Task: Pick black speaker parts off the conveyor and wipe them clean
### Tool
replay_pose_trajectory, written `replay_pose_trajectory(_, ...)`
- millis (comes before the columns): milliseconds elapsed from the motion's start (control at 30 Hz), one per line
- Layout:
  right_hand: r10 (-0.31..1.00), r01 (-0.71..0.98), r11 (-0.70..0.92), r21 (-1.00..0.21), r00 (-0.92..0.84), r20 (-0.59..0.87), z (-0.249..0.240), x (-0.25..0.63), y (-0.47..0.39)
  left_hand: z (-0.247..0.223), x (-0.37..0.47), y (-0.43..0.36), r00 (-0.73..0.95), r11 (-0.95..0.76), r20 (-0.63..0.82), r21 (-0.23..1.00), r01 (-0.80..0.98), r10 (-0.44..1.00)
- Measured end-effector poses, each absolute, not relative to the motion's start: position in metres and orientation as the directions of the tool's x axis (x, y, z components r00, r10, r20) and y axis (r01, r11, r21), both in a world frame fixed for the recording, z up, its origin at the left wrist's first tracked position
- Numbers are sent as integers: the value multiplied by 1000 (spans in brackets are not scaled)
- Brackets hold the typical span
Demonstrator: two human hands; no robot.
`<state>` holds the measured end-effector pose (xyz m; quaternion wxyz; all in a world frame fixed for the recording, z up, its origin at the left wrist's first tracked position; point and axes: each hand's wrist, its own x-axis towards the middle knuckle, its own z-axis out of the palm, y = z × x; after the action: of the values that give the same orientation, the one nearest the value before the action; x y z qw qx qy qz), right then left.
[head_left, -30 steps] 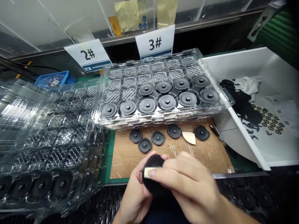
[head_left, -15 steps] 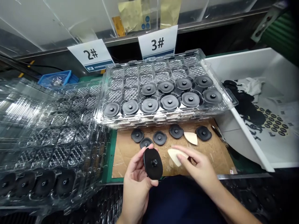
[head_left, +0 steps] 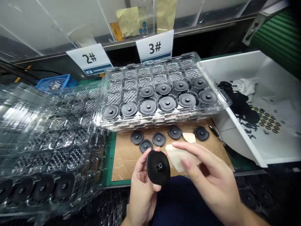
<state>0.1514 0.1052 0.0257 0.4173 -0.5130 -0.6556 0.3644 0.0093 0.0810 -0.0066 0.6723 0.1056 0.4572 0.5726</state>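
Note:
My left hand (head_left: pixel 143 188) is closed around the edge of a black rounded disc (head_left: pixel 156 174) with a small raised hub in its middle, face tilted up toward me. My right hand (head_left: pixel 211 175) pinches a cream-coloured wedge-shaped pad (head_left: pixel 177 157), blurred by motion, close beside the disc's right edge. Whether pad and disc touch, I cannot tell. Several similar black discs (head_left: pixel 159 138) lie on a brown cardboard sheet (head_left: pixel 124 160) beyond my hands. Among them lies a second cream pad (head_left: pixel 189 137).
Behind the cardboard stands a stack of clear plastic trays (head_left: pixel 138 121), its top tray partly filled with black discs. More clear trays (head_left: pixel 54 141) are stacked at left. On the right, a white bin (head_left: pixel 246 135) holds black scraps. A dark pen-like tool (head_left: pixel 215 133) lies beside it.
My right hand has come nearer to the camera, bringing the cream pad closer to the disc. The left hand and disc have shifted slightly right. The view has also moved a little.

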Motion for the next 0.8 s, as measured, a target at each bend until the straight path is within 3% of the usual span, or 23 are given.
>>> replay_pose_trajectory(100,880,347,464,-815,-283,381,38,138,106,0,9,83,-31,352,-487,672,-652,873)
replay_pose_trajectory(233,800,338,480,-809,-547,246,44,128,113,10,4,82,-82,351,-516,682,-641,853)
replay_pose_trajectory(300,808,343,481,-807,-530,257,43,124,118,13,6,81,-65,379,-536,672,-636,842)
replay_pose_trajectory(433,792,349,583,-734,-443,419,41,122,119,17,9,80,-56,406,-558,666,-626,828)
replay_pose_trajectory(567,759,347,548,-761,-589,278,41,143,108,17,1,80,23,437,-577,590,-679,816)
replay_pose_trajectory(667,864,524,441,-729,-468,187,42,156,105,14,0,76,54,453,-580,571,-685,813)
replay_pose_trajectory(733,888,608,444,-658,-394,236,45,154,110,14,3,74,52,453,-570,590,-669,820)
replay_pose_trajectory(800,815,571,572,-589,-475,330,47,148,121,15,7,73,29,420,-535,627,-656,844)
